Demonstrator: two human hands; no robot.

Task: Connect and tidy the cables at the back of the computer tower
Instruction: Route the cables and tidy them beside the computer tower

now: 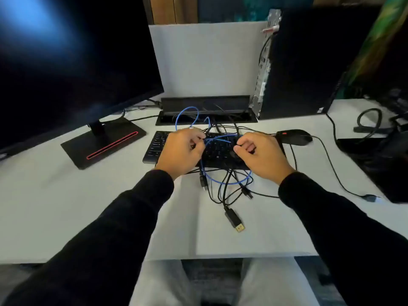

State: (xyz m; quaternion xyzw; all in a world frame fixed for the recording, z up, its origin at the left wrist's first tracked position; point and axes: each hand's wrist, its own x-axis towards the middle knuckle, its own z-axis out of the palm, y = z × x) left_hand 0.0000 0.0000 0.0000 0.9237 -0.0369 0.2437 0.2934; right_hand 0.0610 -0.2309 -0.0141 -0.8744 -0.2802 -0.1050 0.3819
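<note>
Dark monitor (72,62) far left on the white desk (55,206). Left hand (180,152) over the keyboard (154,146), fingers curled, pinching the blue cable (225,183). Black cables (223,195) tangled mid-desk, gold-tipped plug (239,227) lying loose nearest the edge. Right hand (262,155) with fingers curled, can't tell what's gripped. Mouse (294,136) just behind it, computer tower (304,62) standing back right.
</note>
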